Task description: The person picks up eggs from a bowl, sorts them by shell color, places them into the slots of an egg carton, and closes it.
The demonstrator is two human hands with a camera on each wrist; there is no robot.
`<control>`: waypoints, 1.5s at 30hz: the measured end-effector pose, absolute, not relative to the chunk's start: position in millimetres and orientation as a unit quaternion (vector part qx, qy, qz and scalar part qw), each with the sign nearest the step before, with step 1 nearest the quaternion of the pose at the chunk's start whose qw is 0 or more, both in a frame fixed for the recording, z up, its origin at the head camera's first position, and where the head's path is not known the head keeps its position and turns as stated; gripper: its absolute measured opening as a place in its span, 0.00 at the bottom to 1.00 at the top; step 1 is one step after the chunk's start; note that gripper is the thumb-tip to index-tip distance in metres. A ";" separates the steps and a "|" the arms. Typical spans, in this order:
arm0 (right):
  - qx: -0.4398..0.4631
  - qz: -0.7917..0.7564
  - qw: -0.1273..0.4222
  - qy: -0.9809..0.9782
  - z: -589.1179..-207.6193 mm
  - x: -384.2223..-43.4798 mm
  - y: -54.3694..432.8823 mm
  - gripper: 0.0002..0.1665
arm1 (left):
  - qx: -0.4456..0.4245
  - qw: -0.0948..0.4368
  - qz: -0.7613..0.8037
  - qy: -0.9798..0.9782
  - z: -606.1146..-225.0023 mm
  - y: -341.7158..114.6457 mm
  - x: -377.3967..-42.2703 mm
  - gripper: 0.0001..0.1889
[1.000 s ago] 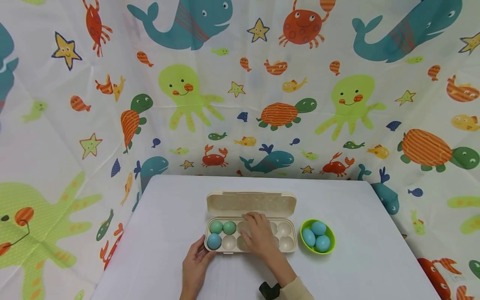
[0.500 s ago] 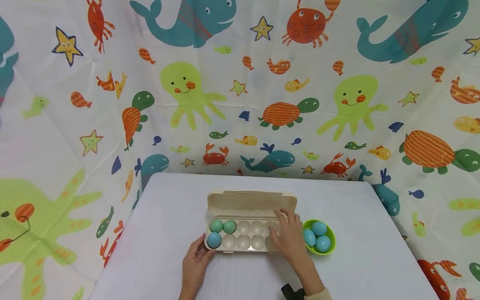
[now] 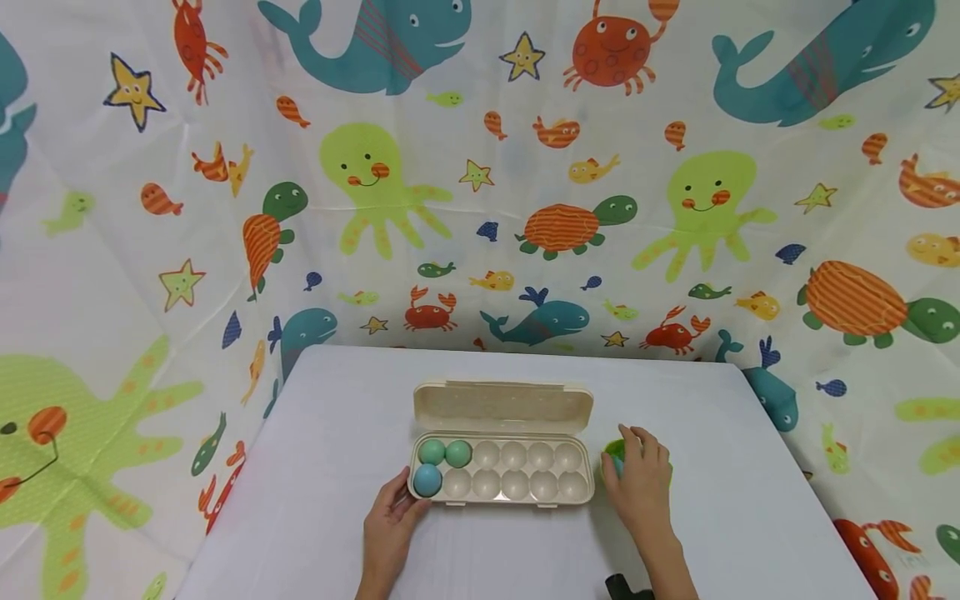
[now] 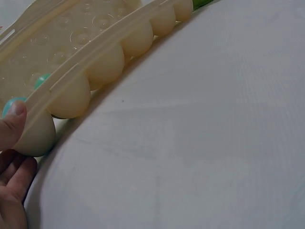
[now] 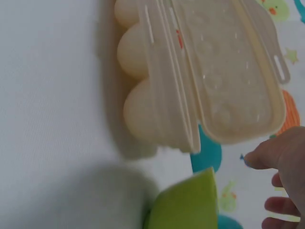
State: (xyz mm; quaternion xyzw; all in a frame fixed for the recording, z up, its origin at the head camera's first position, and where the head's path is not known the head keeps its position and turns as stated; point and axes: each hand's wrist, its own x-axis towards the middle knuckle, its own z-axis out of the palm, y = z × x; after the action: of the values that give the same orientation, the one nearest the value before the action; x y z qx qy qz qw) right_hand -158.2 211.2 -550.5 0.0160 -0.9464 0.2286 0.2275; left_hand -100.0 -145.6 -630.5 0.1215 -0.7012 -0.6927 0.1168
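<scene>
The egg carton (image 3: 513, 483) is cream, its lid (image 3: 502, 408) a shade browner, and against it I see two mint-green eggs (image 3: 458, 453) and one sky-blue egg (image 3: 427, 480). The bowl (image 5: 188, 205) is bright lime, with a touch of blue showing inside. The counter (image 3: 337, 400) is plain white. So is the ground of the cloth (image 3: 240, 92) behind, printed with teal whales (image 3: 397, 50), lime octopuses (image 3: 363, 150), orange-striped turtles (image 3: 558, 227) with green heads, red crabs (image 3: 611, 50) and yellow stars (image 3: 522, 57) outlined in blue.
</scene>
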 end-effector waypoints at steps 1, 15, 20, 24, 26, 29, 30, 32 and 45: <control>0.007 0.231 0.230 -0.946 -551.0 -157.3 214.7 0.31 | 0.123 0.114 -0.691 -0.703 -630.6 -145.8 -99.9 0.34; -0.095 0.175 0.204 -0.958 -561.4 -153.1 240.1 0.36 | 0.114 0.130 -0.693 -0.700 -628.9 -144.6 -99.3 0.34; -0.100 0.183 0.179 -0.962 -567.3 -154.6 241.6 0.33 | 0.108 0.140 -0.689 -0.703 -629.6 -143.3 -98.7 0.33; -0.092 0.184 0.183 -0.961 -569.8 -155.7 241.2 0.30 | 0.117 0.133 -0.690 -0.702 -629.7 -143.8 -98.5 0.33; -0.085 0.184 0.191 -0.960 -569.8 -156.1 240.6 0.28 | 0.121 0.125 -0.690 -0.703 -629.9 -144.3 -98.5 0.34; -0.076 0.181 0.202 -0.959 -569.7 -157.3 239.9 0.27 | 0.127 0.115 -0.693 -0.701 -629.9 -145.0 -98.9 0.35; -0.075 0.179 0.204 -0.960 -569.6 -157.5 239.5 0.27 | 0.127 0.112 -0.694 -0.700 -629.9 -145.2 -99.1 0.35; -0.076 0.176 0.206 -0.960 -569.7 -158.3 239.1 0.26 | 0.128 0.110 -0.696 -0.698 -630.0 -145.5 -99.3 0.35; -0.073 0.171 0.198 -0.962 -568.0 -159.1 237.0 0.27 | 0.124 0.108 -0.696 -0.699 -629.7 -147.1 -98.6 0.35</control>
State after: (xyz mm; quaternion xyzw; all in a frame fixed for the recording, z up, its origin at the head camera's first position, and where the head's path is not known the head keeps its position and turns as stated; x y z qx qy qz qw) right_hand -159.1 237.0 -568.0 -0.0734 -0.9623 0.1714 0.1979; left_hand -98.6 -147.1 -629.7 0.1239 -0.6986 -0.6963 0.1085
